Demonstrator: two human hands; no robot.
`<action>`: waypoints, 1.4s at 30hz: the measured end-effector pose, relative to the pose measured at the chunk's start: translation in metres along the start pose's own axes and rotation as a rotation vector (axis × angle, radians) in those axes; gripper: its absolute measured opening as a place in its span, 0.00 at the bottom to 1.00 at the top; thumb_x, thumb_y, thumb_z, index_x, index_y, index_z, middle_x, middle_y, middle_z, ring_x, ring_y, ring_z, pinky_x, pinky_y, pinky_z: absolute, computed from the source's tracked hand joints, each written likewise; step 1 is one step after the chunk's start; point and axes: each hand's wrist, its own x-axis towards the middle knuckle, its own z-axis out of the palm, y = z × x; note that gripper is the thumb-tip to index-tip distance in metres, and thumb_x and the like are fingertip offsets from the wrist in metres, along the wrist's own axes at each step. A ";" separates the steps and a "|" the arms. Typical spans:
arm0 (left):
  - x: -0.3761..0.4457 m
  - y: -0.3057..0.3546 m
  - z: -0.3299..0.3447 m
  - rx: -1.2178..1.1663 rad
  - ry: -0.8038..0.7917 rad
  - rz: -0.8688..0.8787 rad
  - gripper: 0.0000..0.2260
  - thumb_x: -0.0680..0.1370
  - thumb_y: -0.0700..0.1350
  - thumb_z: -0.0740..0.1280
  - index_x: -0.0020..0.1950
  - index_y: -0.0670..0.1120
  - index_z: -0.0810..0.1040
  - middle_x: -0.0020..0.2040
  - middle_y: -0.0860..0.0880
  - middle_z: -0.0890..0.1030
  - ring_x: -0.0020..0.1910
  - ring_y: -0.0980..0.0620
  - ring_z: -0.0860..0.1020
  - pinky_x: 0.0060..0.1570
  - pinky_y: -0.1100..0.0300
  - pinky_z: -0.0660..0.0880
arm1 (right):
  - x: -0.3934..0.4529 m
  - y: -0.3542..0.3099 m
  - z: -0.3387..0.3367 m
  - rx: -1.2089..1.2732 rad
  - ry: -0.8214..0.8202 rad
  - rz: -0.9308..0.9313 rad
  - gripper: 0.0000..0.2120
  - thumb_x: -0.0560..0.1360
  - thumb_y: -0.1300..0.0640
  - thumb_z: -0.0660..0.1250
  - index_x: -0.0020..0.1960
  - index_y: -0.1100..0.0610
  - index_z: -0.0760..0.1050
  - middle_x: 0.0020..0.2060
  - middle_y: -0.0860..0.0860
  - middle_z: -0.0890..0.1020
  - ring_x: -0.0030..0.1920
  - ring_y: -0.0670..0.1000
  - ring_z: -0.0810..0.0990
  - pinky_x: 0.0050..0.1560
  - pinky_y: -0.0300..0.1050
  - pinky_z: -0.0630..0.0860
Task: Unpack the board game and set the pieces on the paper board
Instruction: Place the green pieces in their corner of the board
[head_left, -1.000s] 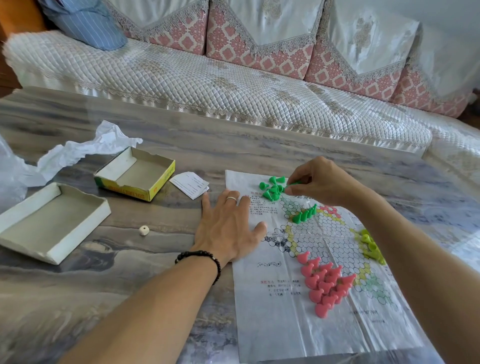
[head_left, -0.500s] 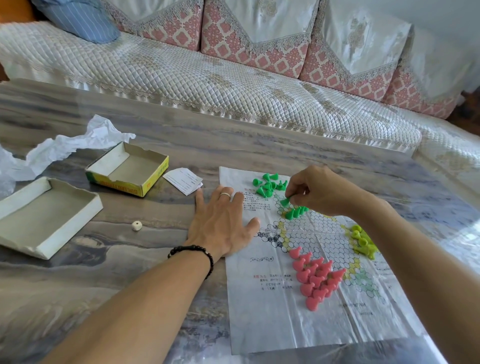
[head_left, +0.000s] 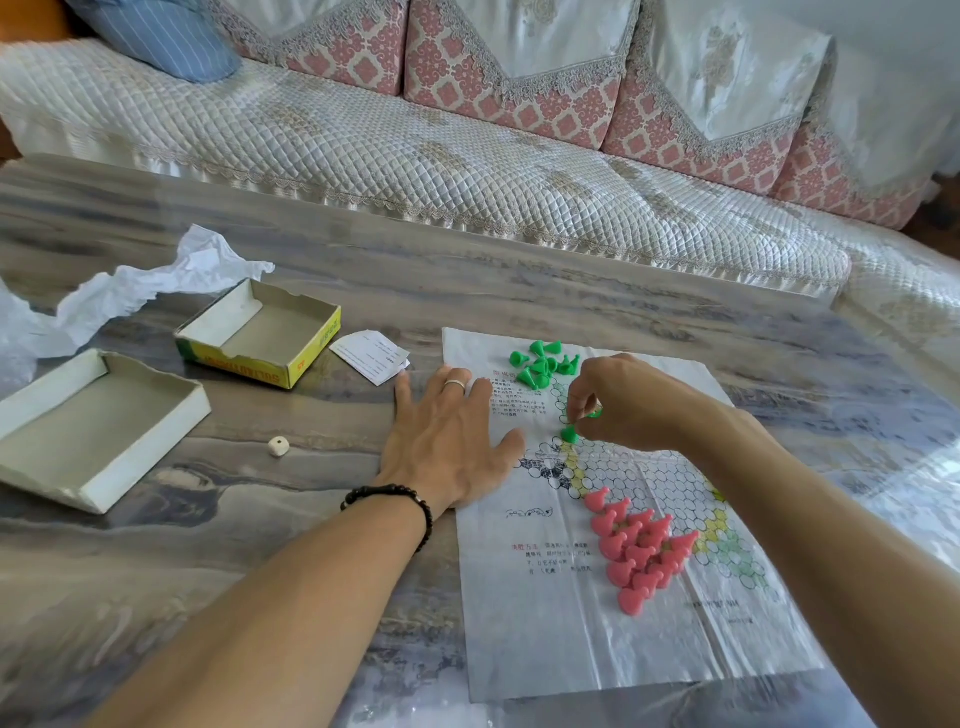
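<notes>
The paper board (head_left: 550, 613) lies flat on the table, printed with a ring grid. My left hand (head_left: 447, 447) lies flat with spread fingers, pressing down the board's left edge. My right hand (head_left: 623, 400) hovers over the board's upper part, fingertips pinching a green piece (head_left: 570, 434) that stands on the grid. A loose heap of green pieces (head_left: 540, 362) lies at the board's far edge. Several pink pieces (head_left: 636, 551) stand in a triangle nearer me. My right forearm hides the board's right side.
The yellow box base (head_left: 260, 338) and the white lid (head_left: 88, 426) sit open at the left, with crumpled white paper (head_left: 130, 291) behind them. A small die (head_left: 279, 446) and a folded leaflet (head_left: 370, 356) lie on the marble table. A sofa (head_left: 415, 156) runs along the far side.
My right hand has come from the green heap towards me, down to the grid, carrying a green piece. My left hand has stayed flat on the board's edge.
</notes>
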 end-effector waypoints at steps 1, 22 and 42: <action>0.000 0.000 0.000 0.000 0.003 0.000 0.27 0.76 0.65 0.52 0.68 0.50 0.67 0.73 0.47 0.65 0.73 0.49 0.59 0.71 0.37 0.50 | 0.000 0.001 0.000 0.002 -0.002 -0.005 0.05 0.72 0.58 0.69 0.46 0.51 0.82 0.41 0.43 0.77 0.48 0.46 0.78 0.47 0.40 0.73; 0.002 0.000 0.002 -0.002 0.035 0.005 0.27 0.76 0.64 0.52 0.70 0.50 0.66 0.72 0.48 0.65 0.74 0.49 0.57 0.71 0.39 0.48 | 0.070 -0.007 0.026 0.083 0.245 0.067 0.07 0.73 0.51 0.71 0.48 0.52 0.82 0.46 0.47 0.81 0.43 0.49 0.78 0.39 0.42 0.71; 0.000 -0.001 0.000 -0.024 0.020 0.014 0.29 0.77 0.64 0.53 0.73 0.49 0.63 0.74 0.47 0.64 0.75 0.50 0.56 0.72 0.38 0.47 | 0.023 0.036 -0.019 0.290 0.214 0.161 0.07 0.73 0.68 0.66 0.44 0.60 0.82 0.33 0.47 0.82 0.31 0.45 0.81 0.29 0.31 0.75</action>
